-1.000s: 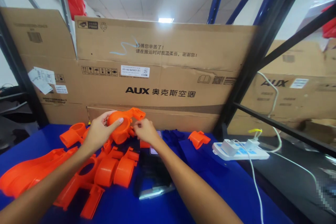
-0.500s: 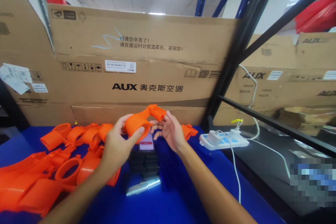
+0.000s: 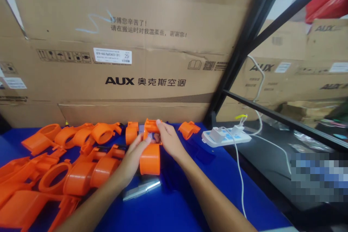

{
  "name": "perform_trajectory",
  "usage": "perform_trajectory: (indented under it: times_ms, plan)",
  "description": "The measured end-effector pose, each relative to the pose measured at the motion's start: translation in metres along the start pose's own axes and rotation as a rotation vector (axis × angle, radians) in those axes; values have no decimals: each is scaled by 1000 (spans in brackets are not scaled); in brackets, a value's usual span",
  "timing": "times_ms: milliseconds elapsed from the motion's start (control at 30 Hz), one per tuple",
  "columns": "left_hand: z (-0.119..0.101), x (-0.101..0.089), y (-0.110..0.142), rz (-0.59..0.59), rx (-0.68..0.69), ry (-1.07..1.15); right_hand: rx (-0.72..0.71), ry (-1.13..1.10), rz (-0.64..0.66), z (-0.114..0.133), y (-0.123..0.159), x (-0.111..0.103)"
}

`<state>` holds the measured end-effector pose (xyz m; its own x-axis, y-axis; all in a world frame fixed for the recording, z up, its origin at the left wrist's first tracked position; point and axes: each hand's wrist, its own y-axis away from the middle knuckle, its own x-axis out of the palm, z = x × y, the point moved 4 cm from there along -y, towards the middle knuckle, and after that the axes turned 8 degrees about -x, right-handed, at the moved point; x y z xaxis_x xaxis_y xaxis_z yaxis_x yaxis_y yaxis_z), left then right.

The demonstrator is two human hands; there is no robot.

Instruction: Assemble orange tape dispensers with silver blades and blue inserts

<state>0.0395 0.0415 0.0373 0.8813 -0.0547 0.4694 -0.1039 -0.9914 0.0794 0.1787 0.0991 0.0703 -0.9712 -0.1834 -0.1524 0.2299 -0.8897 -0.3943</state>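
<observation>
Over the middle of the table I hold an orange plastic tape dispenser (image 3: 150, 160), its round drum low and its narrower head up. My left hand (image 3: 133, 156) is closed on its left side, the thumb lying along it. My right hand (image 3: 169, 138) grips the head from the right, with the thumb on top and the other fingers partly hidden behind. Just left of the held piece stands another orange dispenser (image 3: 131, 133). Beneath my hands lies a shiny metallic strip (image 3: 141, 190), and part of a phone shows behind my fingers.
Several more orange dispensers (image 3: 78, 177) lie in rows on the left of the blue table (image 3: 174, 214). One orange dispenser (image 3: 188, 129) sits at the back right. A white power strip (image 3: 226, 136) with cables is beside it. Cardboard (image 3: 152, 98) and a black post (image 3: 231, 79) border the table.
The dispenser has come lower and been turned so its drum hangs below its head. My right hand, open half a second ago, now grips the head. The view has tilted down.
</observation>
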Motion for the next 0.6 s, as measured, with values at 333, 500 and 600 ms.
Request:
perform_trajectory:
  times_ms: [333,500,600]
  plan:
    - [-14,-5,24,-147,-10,265,-327,547,565,28,44,-14]
    - [-11,-8,21,-60,40,249,-375,678,831,28,73,9]
    - [-9,-10,19,-44,30,228,-393,729,824,25,79,18]
